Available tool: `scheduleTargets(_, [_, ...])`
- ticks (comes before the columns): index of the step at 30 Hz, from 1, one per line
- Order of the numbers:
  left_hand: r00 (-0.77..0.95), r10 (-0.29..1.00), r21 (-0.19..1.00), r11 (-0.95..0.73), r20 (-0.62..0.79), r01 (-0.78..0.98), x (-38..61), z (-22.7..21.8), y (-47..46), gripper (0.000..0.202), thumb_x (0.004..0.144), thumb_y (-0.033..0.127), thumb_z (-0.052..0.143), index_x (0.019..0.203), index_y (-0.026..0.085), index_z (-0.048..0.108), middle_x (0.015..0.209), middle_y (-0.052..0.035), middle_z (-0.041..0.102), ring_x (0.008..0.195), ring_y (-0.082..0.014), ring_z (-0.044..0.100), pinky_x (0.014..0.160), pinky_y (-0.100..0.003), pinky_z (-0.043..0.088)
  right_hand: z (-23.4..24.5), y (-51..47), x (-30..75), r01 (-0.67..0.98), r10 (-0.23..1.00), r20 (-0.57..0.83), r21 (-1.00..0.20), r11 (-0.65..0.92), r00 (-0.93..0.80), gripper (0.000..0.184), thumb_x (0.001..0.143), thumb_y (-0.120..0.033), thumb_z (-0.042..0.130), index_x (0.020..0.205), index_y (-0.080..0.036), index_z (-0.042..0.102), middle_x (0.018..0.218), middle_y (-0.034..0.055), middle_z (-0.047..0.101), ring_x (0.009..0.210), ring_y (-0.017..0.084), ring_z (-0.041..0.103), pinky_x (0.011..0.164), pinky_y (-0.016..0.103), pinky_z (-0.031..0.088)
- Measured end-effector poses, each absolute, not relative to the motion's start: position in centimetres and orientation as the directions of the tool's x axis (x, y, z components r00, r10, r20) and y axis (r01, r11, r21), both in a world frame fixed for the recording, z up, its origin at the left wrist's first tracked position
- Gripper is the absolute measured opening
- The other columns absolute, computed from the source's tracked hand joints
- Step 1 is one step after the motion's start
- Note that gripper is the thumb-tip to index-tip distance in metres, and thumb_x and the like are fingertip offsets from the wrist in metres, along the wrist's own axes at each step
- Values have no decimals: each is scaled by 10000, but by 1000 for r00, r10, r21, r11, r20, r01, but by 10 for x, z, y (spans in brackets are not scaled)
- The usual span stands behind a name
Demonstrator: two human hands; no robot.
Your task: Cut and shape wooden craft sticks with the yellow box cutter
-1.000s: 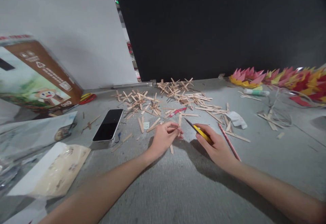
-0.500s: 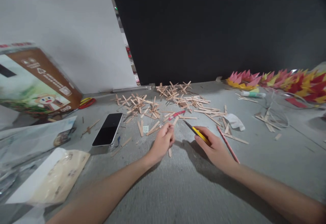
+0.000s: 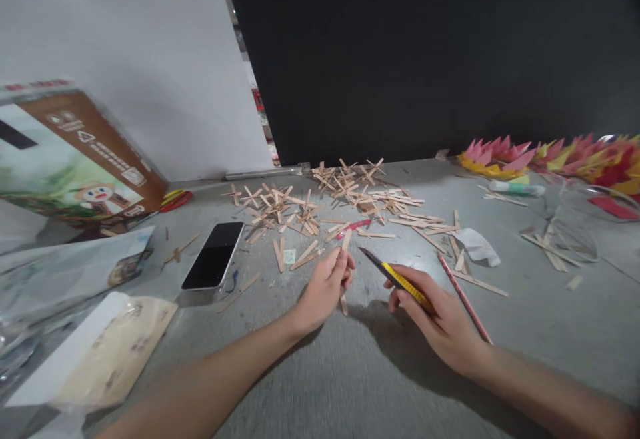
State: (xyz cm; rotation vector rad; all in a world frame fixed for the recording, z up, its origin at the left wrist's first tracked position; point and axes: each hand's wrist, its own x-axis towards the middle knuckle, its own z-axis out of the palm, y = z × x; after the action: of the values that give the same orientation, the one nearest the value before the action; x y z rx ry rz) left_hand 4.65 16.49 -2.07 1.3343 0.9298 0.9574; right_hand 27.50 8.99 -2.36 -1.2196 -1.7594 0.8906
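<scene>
My left hand [image 3: 327, 286] is closed around a wooden craft stick [image 3: 346, 239], whose ends stick out above and below the fingers. In my right hand [image 3: 435, 309] is a yellow and black utility knife [image 3: 407, 287], its dark tip pointing up and left toward the stick but apart from it. Beyond the hands lies a heap of craft sticks [image 3: 275, 204], many joined into crossed, star-like shapes. A red strip [image 3: 356, 225] rests just past my left hand. Beside my right hand lies a pink pencil-like rod [image 3: 464, 299].
On the left are a phone [image 3: 213, 256], a beige packet [image 3: 113, 352] and a printed box [image 3: 95, 159]. To the right sit a crumpled tissue [image 3: 477, 247], a glue stick [image 3: 516, 188] and folded paper pieces [image 3: 500, 156]. A black panel [image 3: 425, 59] stands behind the table.
The view has shifted slightly. My right hand has turned the knife a little, its body now lower and closer. My left hand still holds the craft stick.
</scene>
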Motion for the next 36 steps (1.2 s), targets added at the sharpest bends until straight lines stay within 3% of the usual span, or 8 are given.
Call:
scheduleTargets(6, [348, 937, 1000, 16, -20, 13, 44, -21, 167, 539, 1039, 684, 407, 763, 222, 394, 636, 61, 344, 563, -110, 313, 542, -242, 287, -20, 87, 276, 523, 949, 251, -793, 313, -189, 429, 1118, -341, 438, 1543, -292, 474, 885, 13, 715, 642, 139, 653, 659, 259, 565])
scheduleTargets(8, [364, 931, 999, 15, -28, 39, 44, -23, 164, 523, 1047, 678, 389, 790, 222, 400, 679, 55, 363, 592, -114, 321, 562, -240, 300, -17, 88, 275, 570, 944, 273, -753, 330, -186, 426, 1118, -331, 428, 1538, -290, 489, 970, 42, 754, 730, 156, 717, 733, 278, 605])
scheduleTargets(10, [373, 928, 999, 5, -24, 50, 45, -25, 162, 472, 1055, 653, 392, 865, 223, 435, 731, 49, 384, 634, -123, 353, 606, -242, 338, -14, 89, 275, 604, 928, 306, -706, 370, -211, 427, 1107, -314, 447, 1530, -294, 500, 1155, 81, 772, 955, 195, 769, 881, 319, 621])
scheduleTargets(14, [407, 913, 997, -37, 6, 67, 46, -25, 161, 403, 1074, 605, 366, 1029, 221, 480, 771, 47, 389, 675, -136, 381, 663, -258, 380, -15, 90, 274, 611, 891, 345, -649, 453, -295, 521, 1072, -250, 501, 1581, -329, 425, 1458, 72, 676, 1293, 212, 682, 1096, 347, 546])
scheduleTargets(17, [438, 899, 993, -60, 7, 107, 45, -21, 163, 441, 1086, 596, 322, 998, 208, 514, 712, 52, 394, 647, -135, 389, 644, -257, 366, -19, 91, 274, 600, 871, 349, -632, 490, -345, 586, 1072, -206, 478, 1627, -351, 359, 1549, 49, 612, 1397, 195, 605, 1163, 346, 495])
scheduleTargets(23, [457, 887, 984, -16, -67, 176, 42, -13, 163, 497, 1075, 616, 355, 950, 192, 583, 641, 52, 425, 598, -130, 428, 578, -244, 351, -21, 91, 274, 595, 868, 336, -633, 495, -364, 604, 1084, -198, 452, 1651, -369, 329, 1600, 28, 559, 1446, 199, 556, 1193, 395, 478])
scheduleTargets(31, [465, 884, 982, -40, -52, 185, 44, -15, 162, 541, 1064, 650, 354, 906, 184, 579, 606, 63, 357, 568, -116, 364, 550, -228, 326, -22, 92, 273, 586, 870, 319, -645, 490, -376, 607, 1093, -200, 444, 1659, -373, 310, 1608, 29, 549, 1458, 200, 543, 1199, 414, 477])
scheduleTargets(36, [463, 878, 974, 15, -120, 224, 43, -13, 160, 556, 1041, 703, 336, 957, 205, 568, 622, 72, 310, 532, -123, 336, 459, -210, 311, -26, 91, 275, 587, 879, 302, -657, 472, -368, 593, 1097, -211, 442, 1657, -359, 320, 1613, 43, 541, 1470, 207, 529, 1213, 435, 461])
